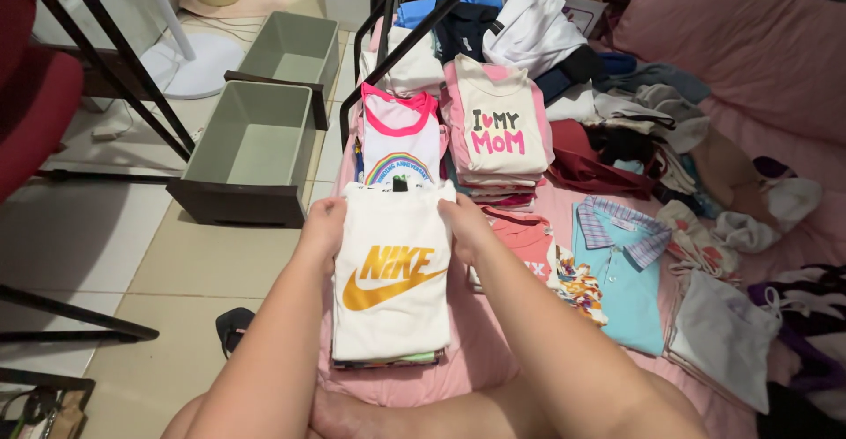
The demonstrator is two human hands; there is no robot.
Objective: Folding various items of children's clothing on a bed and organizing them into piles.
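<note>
on the pink bed, two hands square up a stack of folded shirts

at the near edge of the pink bed [493, 351], a folded white shirt with an orange logo [392, 285] lies on top of a short stack of folded clothes, whose coloured edges peek out at the bottom. the left hand [322, 227] and the right hand [465, 226] each clasp an upper corner of it, fingers closed around the cloth on opposite sides, so the fold stays flat and lines up with the pile beneath.

beyond it stand two more stacks, side by side and touching: one topped by a white shirt with pink trim and a rainbow print [401, 144], the other by a cream shirt with pink lettering [498, 130]. they sit in a row along the bed edge, which keeps finished piles apart from the loose heap of unfolded clothes [652, 130] further right.

a light blue collared shirt [621, 271] lies spread flat just beside the right forearm, with a coral shirt [529, 241] partly under it.

on the tiled floor to the left sit two grey drawers [256, 144], pulled out and open-topped, near the bed's edge.
</note>
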